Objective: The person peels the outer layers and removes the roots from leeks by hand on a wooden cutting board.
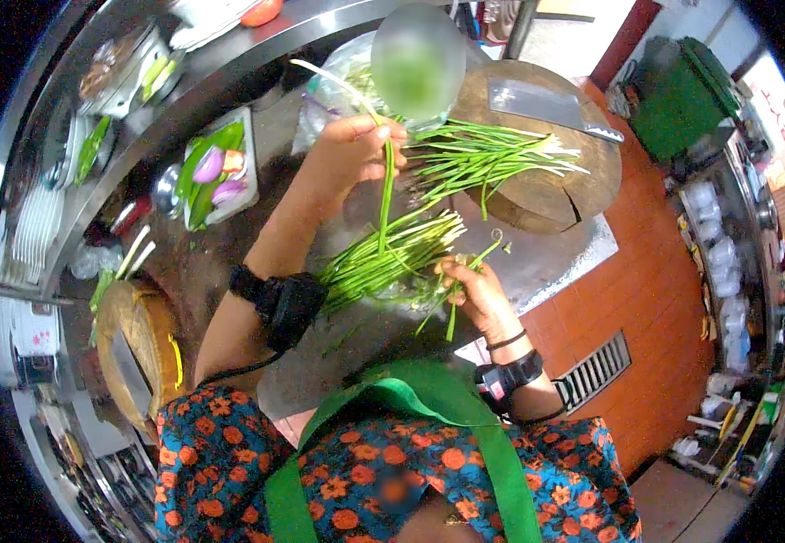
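Note:
My left hand (362, 146), raised above the counter, pinches one long scallion stalk (387, 197) between thumb and fingers. The white end of that stalk points up and away, and its green part hangs down. Lower and to the right, my right hand (479, 293) is closed around a few limp green scallion leaves (451, 322). Between my hands lies a thick bunch of thin scallions (392, 261), white ends to the right. Beyond it, another scallion bunch (494, 156) rests partly on a round wooden chopping block (541, 203), its white ends on the wood.
A cleaver (535, 103) lies on the block. Behind my left hand sits a clear plastic bag (311, 112) with greens. A tray (251, 156) holds peppers and onion pieces at left. Another block (114, 326) carries a knife (131, 370). A floor grate (596, 370) is at right.

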`<state>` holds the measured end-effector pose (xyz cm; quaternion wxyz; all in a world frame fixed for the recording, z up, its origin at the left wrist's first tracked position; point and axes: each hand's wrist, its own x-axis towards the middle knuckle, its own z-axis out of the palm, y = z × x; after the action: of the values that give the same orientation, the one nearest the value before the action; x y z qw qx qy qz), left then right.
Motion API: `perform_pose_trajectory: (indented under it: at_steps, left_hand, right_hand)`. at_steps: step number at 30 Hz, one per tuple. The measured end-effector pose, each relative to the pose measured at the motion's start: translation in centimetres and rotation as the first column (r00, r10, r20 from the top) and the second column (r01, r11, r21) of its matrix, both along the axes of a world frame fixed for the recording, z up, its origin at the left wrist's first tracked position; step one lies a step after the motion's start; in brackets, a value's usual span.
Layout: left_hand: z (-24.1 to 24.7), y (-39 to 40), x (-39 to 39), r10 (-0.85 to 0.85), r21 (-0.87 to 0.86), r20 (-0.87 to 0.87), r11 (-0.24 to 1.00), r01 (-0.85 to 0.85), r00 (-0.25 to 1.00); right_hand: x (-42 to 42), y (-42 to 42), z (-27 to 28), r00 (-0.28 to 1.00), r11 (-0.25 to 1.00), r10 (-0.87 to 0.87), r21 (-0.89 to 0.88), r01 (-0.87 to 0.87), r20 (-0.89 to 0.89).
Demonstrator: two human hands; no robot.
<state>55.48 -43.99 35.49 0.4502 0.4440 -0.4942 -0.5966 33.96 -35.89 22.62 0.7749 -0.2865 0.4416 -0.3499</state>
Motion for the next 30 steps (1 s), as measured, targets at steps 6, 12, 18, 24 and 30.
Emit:
perform_pose_trajectory:
  at_steps: [6, 12, 18, 24, 30]
  left_hand:
    - [-2.0, -4.3, -6.4, -0.194, 0.027, 0.148, 0.981, 0.192, 0.970]
    - [-6.2, -10.6, -13.5, 0.033, -0.389, 0.755, 0.827, 0.406, 0.655]
    - [-9.5, -13.5, -17.6, 0.291, -0.448, 0.877, 0.781, 0.434, 0.382]
    - [-9.1, -9.5, -12.8, 0.408, -0.620, 0.736, 0.727, 0.296, 0.540]
    - [-16.6, 1.4, -0.4, 0.302, -0.380, 0.895, 0.901, 0.208, 0.328]
  right_hand:
    - [-2.2, -0.3, -1.0, 0.999, 1.000, -0.013, 0.028, 0.011, 0.053]
    - [-4.8, -1.1, -0.9, 0.991, 0.996, 0.071, 0.044, -0.077, 0.117]
    - [-6.1, -2.3, -1.2, 0.987, 0.991, 0.133, -0.017, -0.132, 0.094]
    - [-5.7, -2.8, -1.4, 0.998, 0.998, 0.061, -0.034, -0.061, -0.005]
    - [-5.4, -2.1, -1.2, 0.989, 0.998, -0.056, 0.007, 0.057, -0.135]
